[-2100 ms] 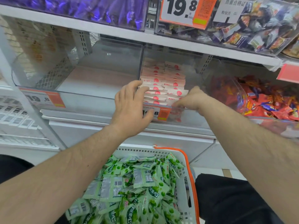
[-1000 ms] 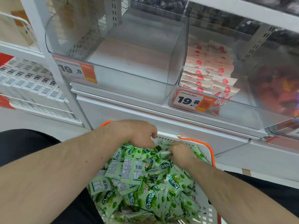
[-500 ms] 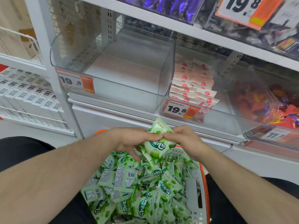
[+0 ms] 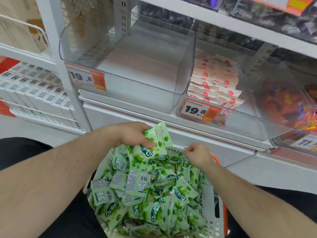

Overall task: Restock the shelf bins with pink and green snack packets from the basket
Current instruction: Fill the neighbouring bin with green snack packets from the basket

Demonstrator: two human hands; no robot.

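Note:
A white basket (image 4: 216, 225) with an orange rim sits low in the middle, heaped with green snack packets (image 4: 154, 194). My left hand (image 4: 132, 134) grips a small bunch of green packets (image 4: 158, 140) just above the basket's far edge. My right hand (image 4: 197, 155) hovers over the pile to the right, fingers curled; whether it holds anything is hidden. On the shelf above, a clear bin (image 4: 186, 69) with a 19.8 tag has nothing in it. The bin to its right holds rows of pink packets (image 4: 216, 83).
Another clear bin with red and orange sweets (image 4: 291, 103) stands at the far right. A white upright post (image 4: 60, 66) borders the left bin, with boxed goods (image 4: 34, 93) on wire shelves beyond it. An upper shelf (image 4: 240, 24) overhangs the bins.
My right hand has let go of the green packets and dropped to the right over the pile. My left hand still holds the bunch. The view has tilted slightly.

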